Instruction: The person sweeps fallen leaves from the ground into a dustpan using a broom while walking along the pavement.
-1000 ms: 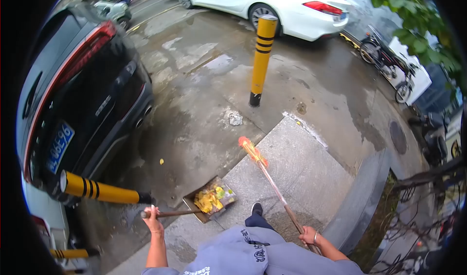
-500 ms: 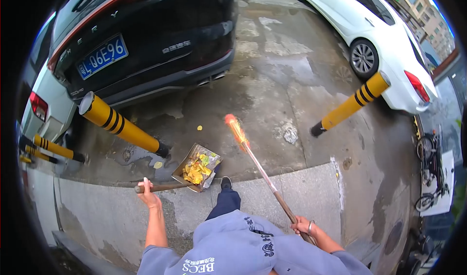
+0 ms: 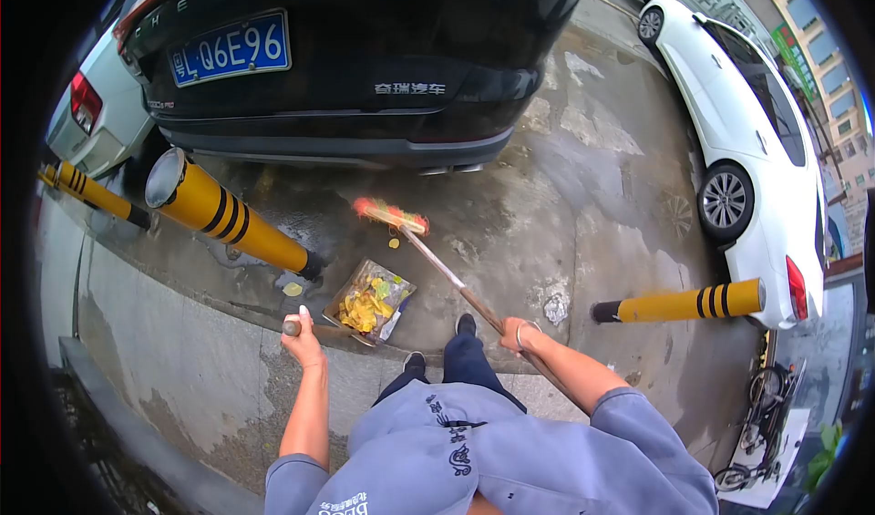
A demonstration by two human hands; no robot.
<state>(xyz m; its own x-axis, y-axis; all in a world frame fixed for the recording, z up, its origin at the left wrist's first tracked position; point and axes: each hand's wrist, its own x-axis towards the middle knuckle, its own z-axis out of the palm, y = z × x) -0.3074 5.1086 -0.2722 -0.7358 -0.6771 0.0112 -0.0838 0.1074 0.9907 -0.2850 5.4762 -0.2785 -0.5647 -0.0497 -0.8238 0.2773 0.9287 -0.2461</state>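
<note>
My left hand (image 3: pixel 304 337) is closed round the wooden handle of a dustpan (image 3: pixel 401 289). Yellow leaves (image 3: pixel 367 305) and some other litter lie in the pan, which rests on the wet ground in front of my feet. In my right hand (image 3: pixel 523 334) is the long shaft of a broom (image 3: pixel 460 287), gripped partway along. The broom's red and yellow bristle head (image 3: pixel 392 214) is beyond the pan, close to a loose yellow leaf (image 3: pixel 394 242). Another pale leaf (image 3: pixel 292 289) lies left of the pan, near the foot of a post.
A yellow-and-black post (image 3: pixel 232 219) stands left of the pan, another post (image 3: pixel 684 303) to the right. The black car (image 3: pixel 346 68) is parked just ahead, a white car (image 3: pixel 756 141) to the right. A raised kerb (image 3: pixel 173 333) runs under me.
The broom head has swung left, from upright to crosswise, and is now above the loose leaf. My right hand has moved left and up. I have stepped closer to the black car.
</note>
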